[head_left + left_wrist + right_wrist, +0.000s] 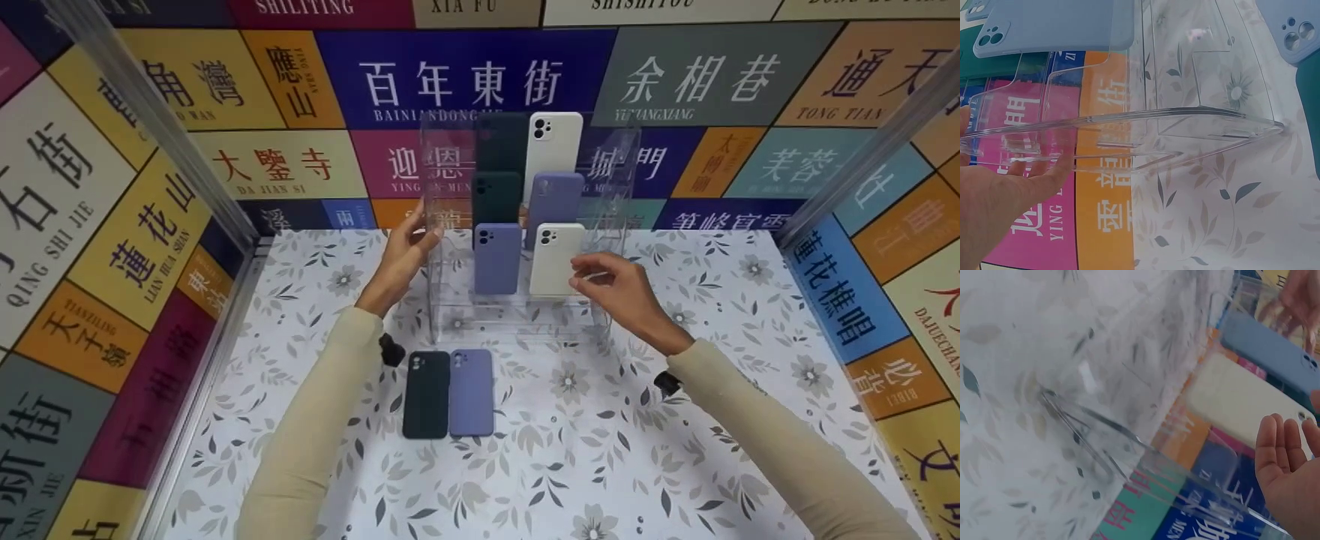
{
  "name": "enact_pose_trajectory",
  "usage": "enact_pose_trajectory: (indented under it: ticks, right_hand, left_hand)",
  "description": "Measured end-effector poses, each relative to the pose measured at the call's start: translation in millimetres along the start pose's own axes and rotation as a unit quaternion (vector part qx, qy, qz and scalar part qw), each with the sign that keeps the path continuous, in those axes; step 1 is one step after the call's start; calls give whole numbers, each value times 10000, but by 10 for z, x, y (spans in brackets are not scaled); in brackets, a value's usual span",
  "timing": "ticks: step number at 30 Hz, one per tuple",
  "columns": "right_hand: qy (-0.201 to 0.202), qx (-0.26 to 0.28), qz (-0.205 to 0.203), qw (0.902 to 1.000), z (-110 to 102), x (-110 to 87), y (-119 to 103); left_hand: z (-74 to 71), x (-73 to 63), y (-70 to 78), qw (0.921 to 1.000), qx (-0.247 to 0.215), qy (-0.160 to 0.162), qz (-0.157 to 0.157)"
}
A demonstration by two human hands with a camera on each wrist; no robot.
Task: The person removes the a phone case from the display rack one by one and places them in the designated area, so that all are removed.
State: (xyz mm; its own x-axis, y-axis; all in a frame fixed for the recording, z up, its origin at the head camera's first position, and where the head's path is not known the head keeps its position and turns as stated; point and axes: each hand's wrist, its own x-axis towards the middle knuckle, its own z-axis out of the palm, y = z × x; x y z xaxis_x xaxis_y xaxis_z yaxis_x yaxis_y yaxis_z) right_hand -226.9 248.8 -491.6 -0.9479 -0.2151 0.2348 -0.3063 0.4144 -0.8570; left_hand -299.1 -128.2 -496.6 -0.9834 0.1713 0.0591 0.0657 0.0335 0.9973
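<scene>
A clear plastic display stand (454,289) holds several phone cases in stepped rows. My left hand (405,259) grips its left side panel, with the fingers behind the clear panel in the left wrist view. Lowest on the right leans a white phone case (553,262) with camera cutouts at the top. My right hand (622,292) is at that case's right edge, fingertips close against it and fingers loosely bent. Beside it on the same tier stands a purple phone case (496,262). Above are a dark green case (495,191), another purple case (556,195), and at the top a white case (555,142) next to a dark green one.
On the flower-patterned table (570,442), in front of the stand, a dark green case (426,397) and a purple case (472,394) lie side by side. Colourful panels with lettering (465,75) rise behind the table and along both sides.
</scene>
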Motion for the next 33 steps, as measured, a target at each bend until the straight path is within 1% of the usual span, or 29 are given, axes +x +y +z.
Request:
enact_pose_trajectory:
  ticks: [2,7,13,25,33]
  right_hand:
    - [69,-94,-35,9999,-75,51,-28]
    - [155,-241,-62,9996,-217,174,-86]
    - [168,-471,2,9988,-317,254,-117]
    - [135,-514,-96,9985,-359,345,-175]
    - [-67,-698,19,9975,-346,437,-179]
  left_hand:
    - [-2,-3,3,10000,51,-11,21]
    - [-8,-3,6,10000,-34,-17,31]
    - [14,-2,1,10000,-81,-5,16]
    - [4,-5,2,9999,-127,-23,57]
    - [9,8,-14,9999,-121,5,55]
